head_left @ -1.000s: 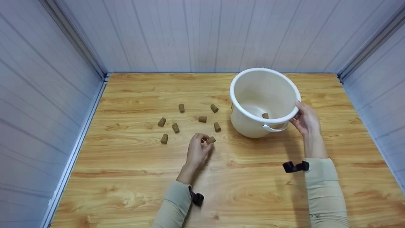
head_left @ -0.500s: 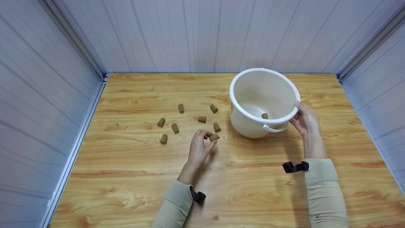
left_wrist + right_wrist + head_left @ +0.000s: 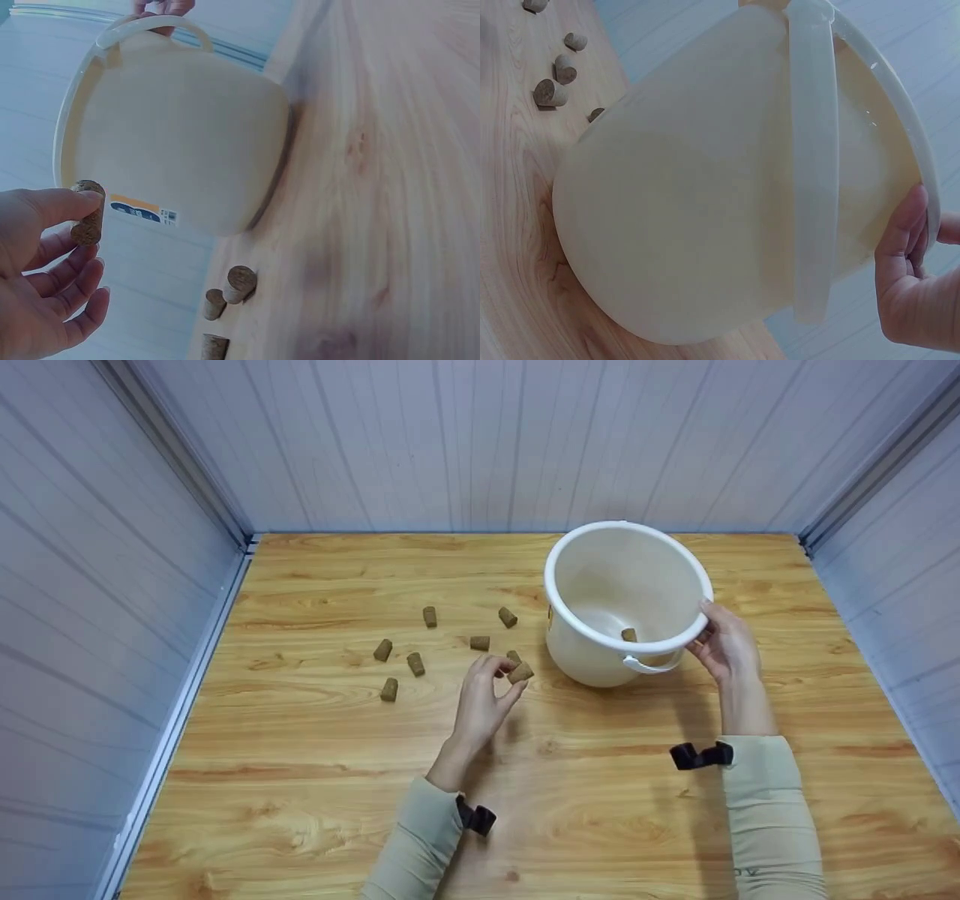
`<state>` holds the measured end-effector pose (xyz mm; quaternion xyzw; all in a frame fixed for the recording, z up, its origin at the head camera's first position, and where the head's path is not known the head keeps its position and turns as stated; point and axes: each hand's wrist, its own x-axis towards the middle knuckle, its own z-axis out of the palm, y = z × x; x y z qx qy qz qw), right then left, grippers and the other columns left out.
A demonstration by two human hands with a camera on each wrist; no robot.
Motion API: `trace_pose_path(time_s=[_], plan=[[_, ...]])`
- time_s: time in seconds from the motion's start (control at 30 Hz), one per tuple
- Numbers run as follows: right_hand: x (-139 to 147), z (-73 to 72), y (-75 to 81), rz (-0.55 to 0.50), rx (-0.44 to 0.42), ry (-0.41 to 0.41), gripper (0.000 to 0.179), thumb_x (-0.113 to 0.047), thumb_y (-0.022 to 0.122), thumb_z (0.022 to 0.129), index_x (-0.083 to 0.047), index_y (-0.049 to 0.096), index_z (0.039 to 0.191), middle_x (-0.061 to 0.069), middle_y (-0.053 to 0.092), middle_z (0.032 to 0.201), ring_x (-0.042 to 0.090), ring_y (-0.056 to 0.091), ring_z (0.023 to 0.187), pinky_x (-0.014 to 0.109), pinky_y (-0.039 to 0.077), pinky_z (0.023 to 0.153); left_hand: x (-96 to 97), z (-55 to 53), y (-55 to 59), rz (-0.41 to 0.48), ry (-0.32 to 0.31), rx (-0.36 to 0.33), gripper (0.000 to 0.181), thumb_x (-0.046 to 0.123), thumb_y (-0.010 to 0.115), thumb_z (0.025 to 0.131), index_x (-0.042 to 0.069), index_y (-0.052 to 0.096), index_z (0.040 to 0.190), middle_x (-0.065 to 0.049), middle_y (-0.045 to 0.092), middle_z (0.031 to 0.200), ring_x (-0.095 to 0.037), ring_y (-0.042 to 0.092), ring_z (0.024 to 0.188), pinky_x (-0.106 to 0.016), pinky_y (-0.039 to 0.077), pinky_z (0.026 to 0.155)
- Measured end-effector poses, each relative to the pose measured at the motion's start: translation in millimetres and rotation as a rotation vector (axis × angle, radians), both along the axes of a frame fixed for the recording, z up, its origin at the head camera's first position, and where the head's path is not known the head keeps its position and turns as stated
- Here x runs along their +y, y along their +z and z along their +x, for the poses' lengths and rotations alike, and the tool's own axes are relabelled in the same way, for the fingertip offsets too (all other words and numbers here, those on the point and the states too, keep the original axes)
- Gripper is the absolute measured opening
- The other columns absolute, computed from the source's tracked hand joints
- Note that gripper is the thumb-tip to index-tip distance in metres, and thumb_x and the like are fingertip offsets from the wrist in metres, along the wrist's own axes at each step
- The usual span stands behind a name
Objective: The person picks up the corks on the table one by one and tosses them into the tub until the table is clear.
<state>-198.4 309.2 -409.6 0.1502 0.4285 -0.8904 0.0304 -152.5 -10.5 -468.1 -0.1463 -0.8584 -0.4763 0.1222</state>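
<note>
Beige sleeves (image 3: 772,810) come nearest, reaching over the front of the wooden table (image 3: 585,825), each with a black strap (image 3: 703,755) at the cuff. Beyond them the left hand (image 3: 480,699) is raised above the table, a little left of its middle, thumb and fingers narrowed in a pinch round a cork (image 3: 520,673); the left wrist view shows the remaining fingers loosely bent. That cork is clear of the wood, near the bucket (image 3: 589,658).

Seven loose corks (image 3: 388,689) lie on the table, left of the bucket: two nearest toward the left edge, one partly hidden just behind the pinched cork, four farther back, two of these closest to the back edge.

The right hand (image 3: 727,652) grips the bucket's rim on the side facing the table's right edge, thumb on top and fingers curled outside. The bucket, off-white, stands toward the far right corner, its handle (image 3: 652,667) hanging at the near side, an orange and blue label (image 3: 142,210) on its left flank. Another cork (image 3: 628,635) lies inside on its floor. Behind the back edge rises a pale panelled wall (image 3: 480,442), and similar side walls (image 3: 75,622) run along the left and right edges.
</note>
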Motion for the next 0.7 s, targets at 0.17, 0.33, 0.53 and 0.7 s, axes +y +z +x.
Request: trace_pose_path(time_s=[0.17, 0.33, 0.53, 0.7], plan=[[0.7, 0.0, -0.1, -0.002, -0.002, 0.004, 0.010, -0.009, 0.052, 0.089, 0.000, 0.053, 0.090, 0.010, 0.061, 0.073, 0.019, 0.059, 0.063, 0.028, 0.048, 0.054, 3.4, -2.8, 5.8, 0.007, -0.009, 0.010, 0.018, 0.009, 0.069, 0.076, 0.004, 0.060, 0.090, -0.004, 0.054, 0.087, -0.021, 0.052, 0.084, -0.032, 0.043, 0.075], [1.3, 0.0, -0.2, -0.004, -0.005, -0.001, 0.009, -0.009, 0.052, 0.089, 0.000, 0.053, 0.089, 0.010, 0.061, 0.072, 0.019, 0.059, 0.061, 0.028, 0.048, 0.052, 7.6, -4.2, 13.5, 0.006, -0.014, 0.021, 0.018, 0.011, 0.069, 0.077, 0.003, 0.060, 0.091, -0.004, 0.054, 0.087, -0.020, 0.052, 0.083, -0.028, 0.043, 0.075], [1.1, -0.7, -0.1, -0.015, -0.011, -0.006, 0.010, -0.009, 0.052, 0.089, 0.000, 0.056, 0.087, 0.010, 0.061, 0.072, 0.019, 0.059, 0.061, 0.028, 0.048, 0.053, 13.4, -6.7, 25.2, 0.015, -0.037, 0.047, 0.018, 0.010, 0.068, 0.077, 0.002, 0.060, 0.090, -0.006, 0.054, 0.088, -0.022, 0.053, 0.081, -0.021, 0.044, 0.071], [0.4, -1.1, -0.2, -0.002, -0.015, 0.001, 0.009, -0.009, 0.053, 0.088, 0.000, 0.056, 0.087, 0.009, 0.061, 0.073, 0.019, 0.059, 0.063, 0.028, 0.048, 0.055, 17.3, -10.0, 36.8, 0.026, -0.058, 0.067, 0.018, 0.011, 0.067, 0.078, 0.002, 0.060, 0.092, -0.006, 0.054, 0.090, -0.021, 0.052, 0.084, -0.023, 0.045, 0.069]])
